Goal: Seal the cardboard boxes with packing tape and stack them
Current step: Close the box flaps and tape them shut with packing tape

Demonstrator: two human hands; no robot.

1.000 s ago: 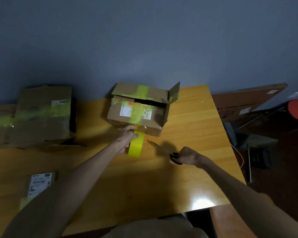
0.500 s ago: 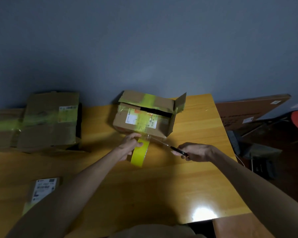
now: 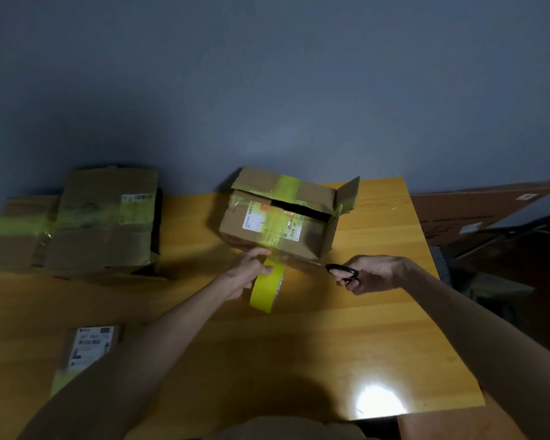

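While the left hand point(image 3: 246, 274), at frame centre above the bench point(image 3: 331, 344), has its grip curled round the yellow tape roll point(image 3: 265, 289), the right hand point(image 3: 372, 273) has its grip clamped on the scissors point(image 3: 342, 270). Their blades, short of the strip a second ago, now reach it below the half-sealed box point(image 3: 286, 223) just beyond. Cutting seems next, and calls for taut tape.

Bare wood on the table point(image 3: 346, 338) runs from the near edge up between the 2 forearms and out to the right edge. The half-taped cardboard box point(image 3: 311, 238) blocks the far middle, its right flap upright. Just before it, the left hand point(image 3: 246, 274) with the tape roll point(image 3: 265, 290) and the right hand point(image 3: 377, 273) with the scissors point(image 3: 343, 270) close the strip. Taped boxes point(image 3: 102, 227) fill the far left, a bare gap beside them. A flat parcel point(image 3: 91, 346) lies near left
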